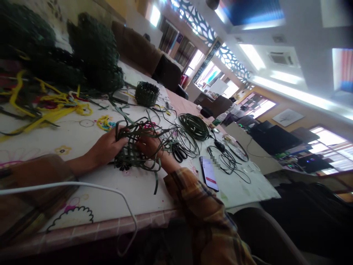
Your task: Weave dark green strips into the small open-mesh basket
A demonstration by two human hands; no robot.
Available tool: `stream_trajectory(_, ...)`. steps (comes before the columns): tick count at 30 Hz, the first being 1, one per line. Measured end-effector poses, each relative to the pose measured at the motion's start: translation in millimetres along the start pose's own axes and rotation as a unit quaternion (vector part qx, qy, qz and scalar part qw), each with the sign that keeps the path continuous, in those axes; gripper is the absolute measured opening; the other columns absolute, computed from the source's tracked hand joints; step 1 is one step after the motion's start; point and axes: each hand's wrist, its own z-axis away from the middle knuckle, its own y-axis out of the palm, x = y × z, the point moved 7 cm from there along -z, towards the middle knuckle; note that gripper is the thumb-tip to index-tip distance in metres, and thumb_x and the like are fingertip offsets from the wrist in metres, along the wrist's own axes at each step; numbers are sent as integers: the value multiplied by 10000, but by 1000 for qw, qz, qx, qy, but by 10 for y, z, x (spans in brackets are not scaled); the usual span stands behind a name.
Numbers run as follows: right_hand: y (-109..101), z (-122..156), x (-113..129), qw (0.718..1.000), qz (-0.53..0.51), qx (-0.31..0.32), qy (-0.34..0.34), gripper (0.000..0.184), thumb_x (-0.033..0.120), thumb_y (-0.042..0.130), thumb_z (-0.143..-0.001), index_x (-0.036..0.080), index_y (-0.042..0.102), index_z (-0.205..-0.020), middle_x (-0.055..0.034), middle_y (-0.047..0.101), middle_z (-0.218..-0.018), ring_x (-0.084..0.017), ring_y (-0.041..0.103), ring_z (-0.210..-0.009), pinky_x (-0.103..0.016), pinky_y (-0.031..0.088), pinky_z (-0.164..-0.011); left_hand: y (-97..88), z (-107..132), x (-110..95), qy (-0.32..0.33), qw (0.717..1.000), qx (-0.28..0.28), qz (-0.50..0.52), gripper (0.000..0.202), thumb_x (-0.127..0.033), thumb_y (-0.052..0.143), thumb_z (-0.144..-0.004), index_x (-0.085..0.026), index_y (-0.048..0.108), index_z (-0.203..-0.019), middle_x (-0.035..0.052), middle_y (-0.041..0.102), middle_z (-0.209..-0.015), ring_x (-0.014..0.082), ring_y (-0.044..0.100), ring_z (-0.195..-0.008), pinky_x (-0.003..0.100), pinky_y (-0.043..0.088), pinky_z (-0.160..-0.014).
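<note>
Left hand (110, 144) pinches the green weave (131, 151); right hand (151, 145) sits among strips (156, 183), grip unclear. Even tension should keep everything square.

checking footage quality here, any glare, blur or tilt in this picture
Head view: windows washed out by daylight, ceiling light glaring; the scene leans steeply; the green heap, upper left, looks smeared, the woven strips clearer.

I see daylight glaring through the windows (320, 138) far right of the fingers (122, 142), and a ceiling strip (292, 95) blazing above it. Around the fingers the tabletop (104, 202) is softly lit; below, it's dark. Left of them, green heaps (93, 51) blur, stretched toward the edge. Pixelation patches the phone (209, 175) to their right.
</note>
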Motion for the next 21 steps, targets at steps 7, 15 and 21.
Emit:
stream_trajectory(7, 102, 49, -63, 987, -103, 14, 119, 207, 253, 566, -888, 169, 746, -944, -43, 734, -855, -161, 624, -773, -253, 398, -632, -7, 18, -48, 6, 1000, 1, -9, 516, -496, 454, -807, -177, 583, -1191, 86, 665, -1109, 292, 605, -985, 492, 446, -1048)
stream_trajectory(15, 214, 19, -220, 982, -140, -34, 123, 265, 195, 464, -921, 167, 716, -998, -45, 717, -921, -183, 637, -848, -262, 495, -747, 12, 26, -57, -12, 999, 21, -21, 539, -485, 444, -813, -171, 580, -1230, 78, 660, -1030, 290, 601, -955, 477, 467, -984)
stream_trajectory(21, 226, -7, -238, 985, -104, -51, 125, 289, 170, 454, -946, 171, 722, -1056, -109, 730, -993, -221, 655, -911, -300, 514, -814, 31, 25, -29, -10, 1000, 20, -18, 539, -467, 463, -805, -171, 570, -1242, 84, 653, -1104, 289, 590, -992, 472, 444, -1030)
